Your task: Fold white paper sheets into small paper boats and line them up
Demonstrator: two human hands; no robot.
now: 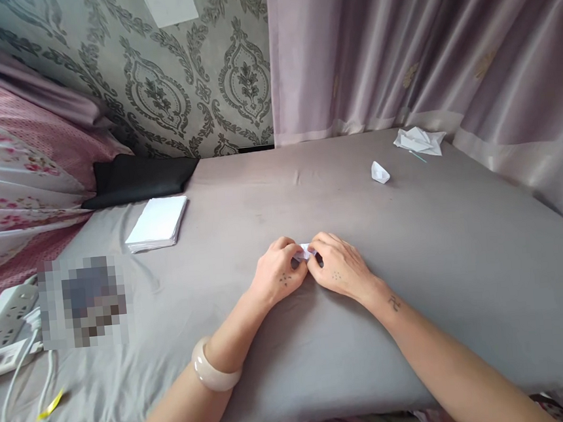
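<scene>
Presently pinching a small white folded paper from both sides, low in the middle of the view, over the grey cloth surface. Gripping its left end between thumb and curled fingers of the left hand; gripping its right end in like manner with the right hand. Holding both hands close together, thumbs nearly meeting just below the paper. Cannot make out the exact folds, with fingers covering much of both ends. Wearing a pale, glossy bangle on the left forearm, near the wrist; bearing small dark marks on the backs of both hands, plus one more on the right wrist. Find, well to the left and farther back, a neat stack of white paper, with a black folded item just behind, probably cloth or a soft cover. Note, back and to the right, a small white folded piece standing apart, then a loose heap of white paper nearer the curtain, with a thin pale-blue stick beside its front edge. Record at the far left a white power strip with a plug inserted, plus white cables and a yellow tag. Cannot identify anything within the pixelated patch beside the strip.
</scene>
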